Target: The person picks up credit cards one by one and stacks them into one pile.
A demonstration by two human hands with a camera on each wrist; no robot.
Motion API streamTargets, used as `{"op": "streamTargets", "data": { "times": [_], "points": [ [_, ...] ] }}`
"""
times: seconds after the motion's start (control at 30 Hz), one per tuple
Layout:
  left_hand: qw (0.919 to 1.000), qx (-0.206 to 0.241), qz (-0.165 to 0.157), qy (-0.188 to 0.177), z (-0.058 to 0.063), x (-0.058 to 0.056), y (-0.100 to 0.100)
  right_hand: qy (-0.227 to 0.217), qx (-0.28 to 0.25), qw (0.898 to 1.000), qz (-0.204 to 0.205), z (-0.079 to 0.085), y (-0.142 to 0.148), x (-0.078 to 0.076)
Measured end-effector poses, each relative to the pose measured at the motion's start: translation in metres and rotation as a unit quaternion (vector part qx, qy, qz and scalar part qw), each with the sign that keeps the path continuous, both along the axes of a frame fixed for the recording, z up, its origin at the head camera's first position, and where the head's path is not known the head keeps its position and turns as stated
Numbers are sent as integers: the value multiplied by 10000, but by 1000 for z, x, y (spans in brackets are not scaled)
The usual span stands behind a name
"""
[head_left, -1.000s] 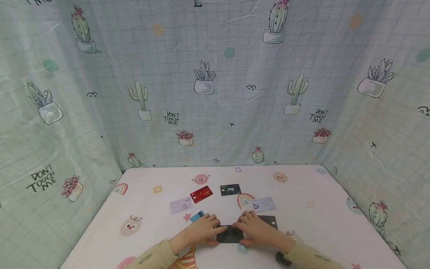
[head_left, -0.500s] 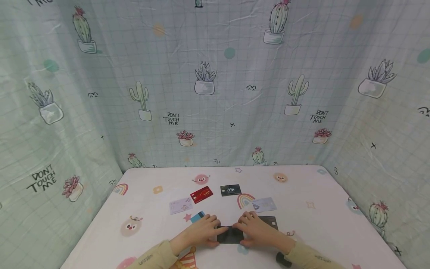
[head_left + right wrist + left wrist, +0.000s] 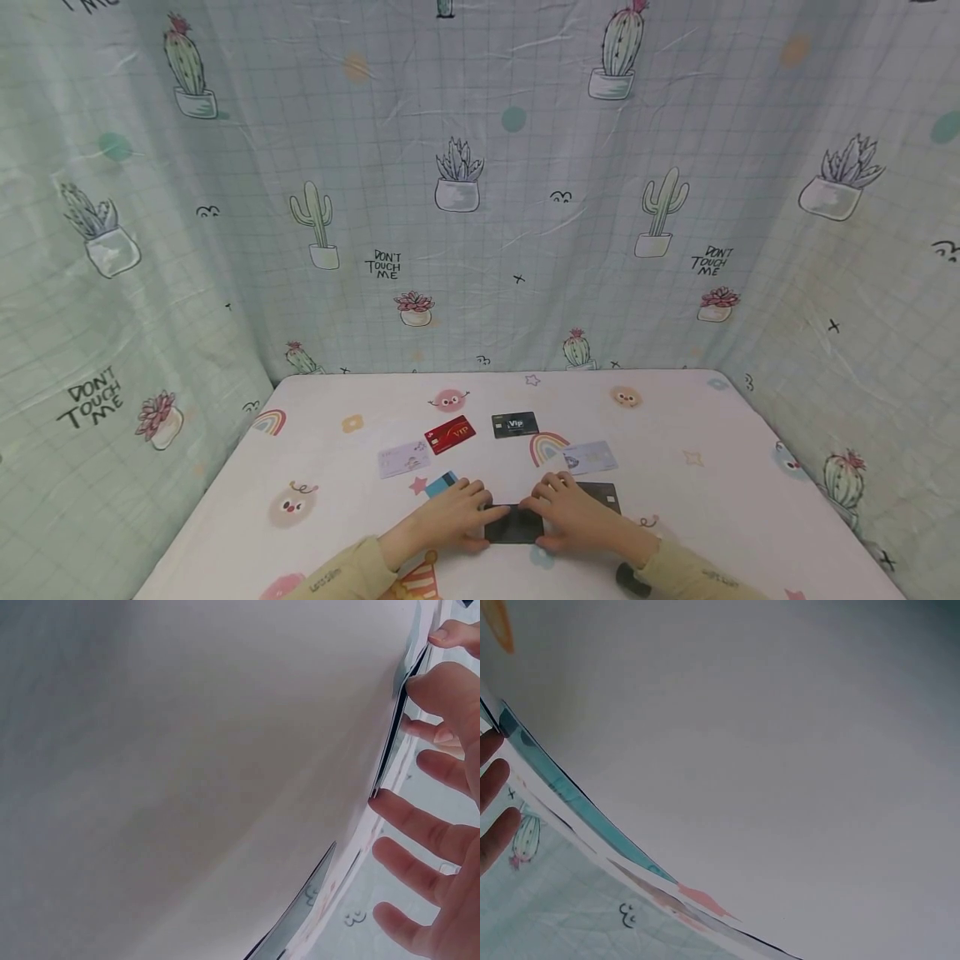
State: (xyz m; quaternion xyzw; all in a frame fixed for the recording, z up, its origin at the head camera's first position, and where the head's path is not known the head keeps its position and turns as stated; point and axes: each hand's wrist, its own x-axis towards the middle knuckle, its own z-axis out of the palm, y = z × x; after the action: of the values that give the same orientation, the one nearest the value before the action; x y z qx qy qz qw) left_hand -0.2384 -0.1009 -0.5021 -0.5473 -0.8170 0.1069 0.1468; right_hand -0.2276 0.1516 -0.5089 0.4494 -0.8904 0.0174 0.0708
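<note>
A flat black card (image 3: 513, 525) lies on the table between the two hands. My left hand (image 3: 453, 512) holds its left end, thumb at the near corner and index finger along the far edge. At the right end my right hand (image 3: 573, 512) grips it the same way. Seen edge-on in the right wrist view, the black card (image 3: 390, 739) runs between thumb and index finger, while the other fingers spread off it. A blue card (image 3: 441, 483) sits just beyond the left fingers, and a dark card (image 3: 602, 493) is partly hidden behind the right hand.
Farther back lie a red VIP card (image 3: 450, 434), a black Vip card (image 3: 515, 424), a lilac card (image 3: 403, 459) and a pale blue card (image 3: 591, 457). A dark rounded object (image 3: 632, 580) shows beside the right sleeve. Printed fabric (image 3: 480, 250) walls the table at back and sides.
</note>
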Motion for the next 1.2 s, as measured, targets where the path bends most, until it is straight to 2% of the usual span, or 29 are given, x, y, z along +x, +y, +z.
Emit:
{"op": "streamTargets", "data": {
  "times": [0.37,0.63,0.83,1.2],
  "points": [
    [9999,34,35,-119,-1,-1,-1,7,7,10000,-59,0,0,0],
    [9998,119,100,-135,-3,-1,-1,-185,22,9995,-242,0,1,-1],
    [9990,189,232,-318,-6,-3,-3,-165,59,9993,-323,1,2,0],
    [9997,138,-49,-182,-6,-4,-2,-188,104,9994,-277,1,2,0]
  ]
}}
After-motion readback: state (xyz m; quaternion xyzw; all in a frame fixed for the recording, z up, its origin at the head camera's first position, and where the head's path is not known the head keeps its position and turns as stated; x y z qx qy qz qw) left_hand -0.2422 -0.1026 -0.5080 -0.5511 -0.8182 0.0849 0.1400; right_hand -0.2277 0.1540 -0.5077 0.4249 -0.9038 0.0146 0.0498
